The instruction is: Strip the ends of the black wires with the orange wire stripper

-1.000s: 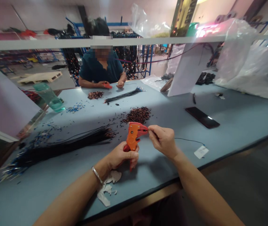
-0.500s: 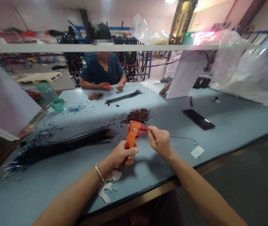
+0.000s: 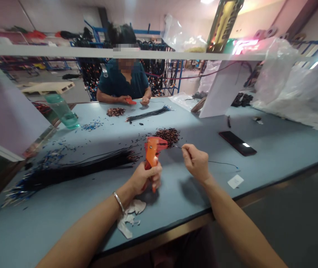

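My left hand (image 3: 147, 176) is wrapped round the handle of an orange and red wire stripper (image 3: 152, 150), its jaws pointing up and to the right. In a pinch, my right hand (image 3: 197, 160) holds a thin black wire (image 3: 223, 162). One short end of the wire pokes out left of my fingers, apart from the stripper's jaws; the other end trails right over the table. Behind the stripper lies a heap of small dark and copper-coloured offcuts (image 3: 170, 136). Left of my left hand rests a long bundle of black wires (image 3: 77, 174) with blue and bare ends.
A co-worker (image 3: 124, 80) sits across the blue table (image 3: 175, 208) with a red tool, a smaller wire bundle (image 3: 149, 113) and offcuts. A phone (image 3: 237, 143) and a white label (image 3: 235, 181) lie right; a green bottle (image 3: 61, 111) stands left. A white shelf (image 3: 159, 55) crosses above.
The wire end has come out of the stripper's jaws. My right hand has drawn away to the right, and the stripper has shifted slightly left and up.
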Demonstrator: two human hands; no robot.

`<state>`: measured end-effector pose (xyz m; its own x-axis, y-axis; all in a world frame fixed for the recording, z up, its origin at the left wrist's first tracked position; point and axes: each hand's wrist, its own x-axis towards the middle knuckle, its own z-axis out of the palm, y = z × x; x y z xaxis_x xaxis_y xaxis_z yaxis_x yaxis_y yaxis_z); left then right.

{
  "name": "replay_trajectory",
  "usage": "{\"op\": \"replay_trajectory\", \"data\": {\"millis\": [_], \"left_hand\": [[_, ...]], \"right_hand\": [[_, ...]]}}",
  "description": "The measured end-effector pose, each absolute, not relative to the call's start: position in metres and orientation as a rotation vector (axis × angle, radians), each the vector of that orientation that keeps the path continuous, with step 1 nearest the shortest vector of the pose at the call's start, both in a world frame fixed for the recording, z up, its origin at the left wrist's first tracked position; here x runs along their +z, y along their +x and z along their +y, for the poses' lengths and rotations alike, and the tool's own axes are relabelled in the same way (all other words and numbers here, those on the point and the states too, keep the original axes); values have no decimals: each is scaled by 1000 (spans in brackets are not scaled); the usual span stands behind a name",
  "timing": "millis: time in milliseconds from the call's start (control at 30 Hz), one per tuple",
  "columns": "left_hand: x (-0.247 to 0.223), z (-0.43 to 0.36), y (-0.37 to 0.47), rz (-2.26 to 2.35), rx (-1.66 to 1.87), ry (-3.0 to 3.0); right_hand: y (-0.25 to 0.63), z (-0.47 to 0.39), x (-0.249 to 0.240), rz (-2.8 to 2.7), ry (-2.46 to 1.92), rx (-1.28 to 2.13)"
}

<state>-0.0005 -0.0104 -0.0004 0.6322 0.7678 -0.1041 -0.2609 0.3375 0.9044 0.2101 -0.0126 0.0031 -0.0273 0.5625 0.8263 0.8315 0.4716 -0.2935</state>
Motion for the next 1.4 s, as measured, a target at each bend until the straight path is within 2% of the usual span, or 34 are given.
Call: {"op": "replay_trajectory", "data": {"millis": [133, 500, 867, 967, 1133, 1400], "left_hand": [[2, -3, -5, 621, 887, 939], [-3, -7, 1, 563, 851, 1096], [-2, -9, 0, 910, 1086, 1639], [-3, -10, -2, 1068, 1143, 1845], [-8, -9, -2, 1059, 1046, 2219], [-12, -8, 0, 996, 1031, 2662]], "right_hand": [[215, -9, 2, -1632, -1288, -263], [205, -11, -1, -1694, -1284, -96], [203, -10, 3, -1565, -1317, 579], [201, -11, 4, -1460, -1222, 837], [198, -12, 2, -1269, -975, 1179], [196, -17, 2, -1251, -912, 1408]]}}
